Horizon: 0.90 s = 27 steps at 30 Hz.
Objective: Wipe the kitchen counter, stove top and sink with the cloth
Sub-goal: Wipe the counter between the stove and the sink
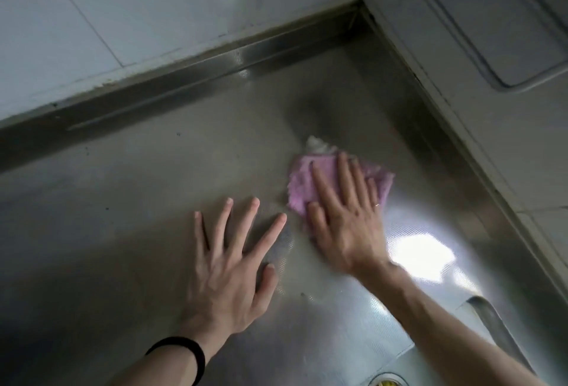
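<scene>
A pink cloth (302, 181) with a white corner lies flat on the stainless steel counter (138, 201), near the back right corner. My right hand (344, 216) presses down on the cloth with fingers spread, covering most of it. Just to its left, my left hand (233, 265) rests flat on the bare steel with fingers apart and nothing in it. A black band circles my left wrist. At the bottom edge a sink drain (385, 381) with a yellow centre shows, with the sink's rim (488, 321) to my right arm's right.
A low steel upstand (184, 78) runs along the back of the counter under white wall tiles (92, 16). A grey panel or appliance side (491, 47) walls off the right. Bright glare (421, 252) reflects off the steel beside my right hand.
</scene>
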{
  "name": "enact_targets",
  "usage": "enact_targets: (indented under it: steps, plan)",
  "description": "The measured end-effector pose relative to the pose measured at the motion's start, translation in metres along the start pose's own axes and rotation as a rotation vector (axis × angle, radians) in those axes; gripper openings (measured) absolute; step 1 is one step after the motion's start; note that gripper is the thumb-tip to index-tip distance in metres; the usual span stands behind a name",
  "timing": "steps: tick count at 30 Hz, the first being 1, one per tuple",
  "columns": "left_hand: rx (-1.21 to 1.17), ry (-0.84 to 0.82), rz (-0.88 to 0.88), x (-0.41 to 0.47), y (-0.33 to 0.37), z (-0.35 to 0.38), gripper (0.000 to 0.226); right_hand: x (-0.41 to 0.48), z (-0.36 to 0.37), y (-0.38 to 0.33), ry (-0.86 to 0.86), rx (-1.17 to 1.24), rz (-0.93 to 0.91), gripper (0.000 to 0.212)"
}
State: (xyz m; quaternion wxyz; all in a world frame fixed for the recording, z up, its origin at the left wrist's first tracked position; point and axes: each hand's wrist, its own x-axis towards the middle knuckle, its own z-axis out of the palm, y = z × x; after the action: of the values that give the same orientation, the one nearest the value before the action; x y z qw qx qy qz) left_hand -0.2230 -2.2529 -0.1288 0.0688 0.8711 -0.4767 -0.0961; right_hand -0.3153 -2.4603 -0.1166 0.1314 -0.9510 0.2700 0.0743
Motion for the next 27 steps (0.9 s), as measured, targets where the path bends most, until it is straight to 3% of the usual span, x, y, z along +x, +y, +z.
enact_targets:
  steps: [3, 7, 11, 14, 19, 22, 27]
  plan:
    - [-0.007, 0.003, 0.014, 0.001, 0.0, 0.0, 0.072, -0.016, 0.011, -0.015, -0.02, -0.025, -0.17, 0.062]
    - [-0.015, 0.012, 0.012, 0.002, -0.001, -0.001, 0.077, 0.02, -0.007, 0.025, -0.056, -0.069, -0.312, 0.064]
    - [-0.031, 0.044, 0.029, -0.002, -0.003, 0.005, 0.085, 0.082, -0.029, 0.078, 0.067, -0.083, -0.016, 0.071]
    - [-0.051, 0.085, 0.038, 0.001, -0.004, 0.01, 0.086, 0.12, -0.036, 0.104, -0.029, -0.268, 0.141, 0.072]
    - [-0.069, 0.074, 0.043, 0.0, -0.004, 0.012, 0.091, 0.123, -0.033, 0.081, 0.088, -0.201, 0.216, 0.064]
    - [-0.086, 0.07, 0.028, 0.002, -0.003, 0.012, 0.093, 0.101, -0.033, 0.038, 0.043, -0.074, 0.094, 0.069]
    - [-0.066, 0.033, 0.035, 0.003, -0.001, 0.012, 0.081, 0.041, 0.008, -0.043, -0.035, -0.017, -0.342, 0.065]
